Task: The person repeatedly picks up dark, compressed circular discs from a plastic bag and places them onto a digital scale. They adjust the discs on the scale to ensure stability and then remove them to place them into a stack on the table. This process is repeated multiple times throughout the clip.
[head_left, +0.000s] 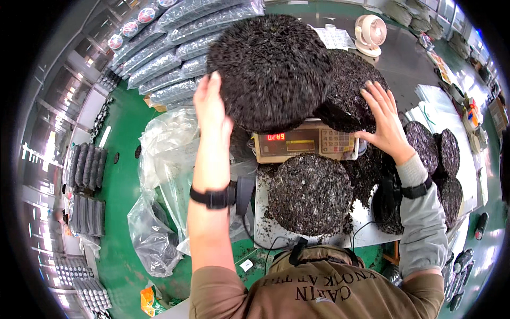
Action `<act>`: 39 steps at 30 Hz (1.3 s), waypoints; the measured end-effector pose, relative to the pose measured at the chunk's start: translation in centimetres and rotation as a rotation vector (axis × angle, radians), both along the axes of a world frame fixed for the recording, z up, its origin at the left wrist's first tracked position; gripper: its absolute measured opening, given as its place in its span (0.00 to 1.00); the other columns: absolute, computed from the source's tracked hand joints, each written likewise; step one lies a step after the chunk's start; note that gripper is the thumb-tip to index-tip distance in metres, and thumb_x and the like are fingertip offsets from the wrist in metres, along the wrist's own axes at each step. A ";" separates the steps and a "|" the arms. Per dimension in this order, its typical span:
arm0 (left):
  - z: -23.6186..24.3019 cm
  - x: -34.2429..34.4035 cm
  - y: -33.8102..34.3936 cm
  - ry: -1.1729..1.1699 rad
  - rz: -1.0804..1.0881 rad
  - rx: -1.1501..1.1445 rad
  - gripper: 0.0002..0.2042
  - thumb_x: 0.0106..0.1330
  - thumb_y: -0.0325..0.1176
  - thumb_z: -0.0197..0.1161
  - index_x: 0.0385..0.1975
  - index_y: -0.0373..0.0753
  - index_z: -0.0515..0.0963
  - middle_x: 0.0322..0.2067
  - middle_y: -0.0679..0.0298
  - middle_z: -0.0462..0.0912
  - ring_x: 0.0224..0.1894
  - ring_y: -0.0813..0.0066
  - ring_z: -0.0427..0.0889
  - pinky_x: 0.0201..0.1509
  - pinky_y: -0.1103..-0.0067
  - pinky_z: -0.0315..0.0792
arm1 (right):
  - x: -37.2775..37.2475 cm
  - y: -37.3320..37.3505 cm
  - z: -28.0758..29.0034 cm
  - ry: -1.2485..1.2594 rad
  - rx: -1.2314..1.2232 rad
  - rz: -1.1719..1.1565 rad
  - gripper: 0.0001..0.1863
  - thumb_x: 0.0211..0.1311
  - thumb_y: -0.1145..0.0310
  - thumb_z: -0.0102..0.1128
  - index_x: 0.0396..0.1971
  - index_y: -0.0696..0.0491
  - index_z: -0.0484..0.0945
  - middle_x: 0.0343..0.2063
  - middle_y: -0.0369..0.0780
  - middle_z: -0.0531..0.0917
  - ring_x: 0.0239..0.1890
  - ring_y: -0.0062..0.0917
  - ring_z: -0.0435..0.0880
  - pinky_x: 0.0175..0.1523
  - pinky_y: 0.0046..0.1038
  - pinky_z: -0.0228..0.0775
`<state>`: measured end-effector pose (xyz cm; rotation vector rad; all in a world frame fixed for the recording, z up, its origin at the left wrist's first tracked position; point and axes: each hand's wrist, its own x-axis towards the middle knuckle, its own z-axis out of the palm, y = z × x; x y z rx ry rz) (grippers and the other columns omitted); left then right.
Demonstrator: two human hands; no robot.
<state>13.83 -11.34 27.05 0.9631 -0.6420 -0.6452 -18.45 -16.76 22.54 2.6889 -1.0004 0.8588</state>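
A large round cake of dried seaweed [273, 74], dark and slightly blurred, is tilted up at the back middle. My left hand [211, 101] is closed on its left edge. Behind its right side leans a second dried seaweed cake [355, 87], partly covered by the first. My right hand [387, 119] has its fingers spread against that cake's right edge, the thumb lower down by the scale. Below both cakes shows the front panel of a digital scale [307, 144] with a lit red display. Nearer to me another round seaweed cake [311, 194] lies flat on the white table [263, 215].
Several smaller dark cakes [422, 143] stand at the right by clear plastic sheets [433, 101]. A crumpled clear bag [159, 212] hangs at the left. Filled bags [186, 48] are stacked at the back left. A white fan [370, 34] stands at the back. Cables cross the table's front edge.
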 end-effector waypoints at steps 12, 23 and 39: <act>-3.9 3.5 -5.3 0.057 0.000 0.202 0.16 0.63 0.31 0.48 0.49 0.31 0.61 0.41 0.55 0.71 0.43 0.67 0.72 0.46 0.71 0.69 | -1.7 -4.0 -1.0 0.015 -0.178 0.025 0.33 0.32 0.84 0.56 0.48 0.49 0.69 0.50 0.38 0.70 0.55 0.30 0.66 0.62 0.39 0.49; -6.1 -2.8 7.1 -0.891 -0.429 0.002 0.17 0.52 0.33 0.60 0.43 0.37 0.72 0.39 0.60 0.75 0.49 0.65 0.69 0.56 0.73 0.58 | -4.3 3.0 -2.6 -0.362 0.229 0.233 0.19 0.48 0.70 0.53 0.43 0.60 0.71 0.44 0.44 0.75 0.51 0.37 0.71 0.59 0.37 0.55; -15.6 -8.3 15.8 -1.529 -0.914 0.100 0.37 0.41 0.40 0.68 0.55 0.39 0.61 0.59 0.57 0.55 0.63 0.60 0.49 0.65 0.60 0.41 | -1.7 10.9 -12.3 -0.429 1.021 0.071 0.32 0.48 0.70 0.58 0.54 0.62 0.58 0.53 0.50 0.65 0.56 0.38 0.63 0.61 0.30 0.51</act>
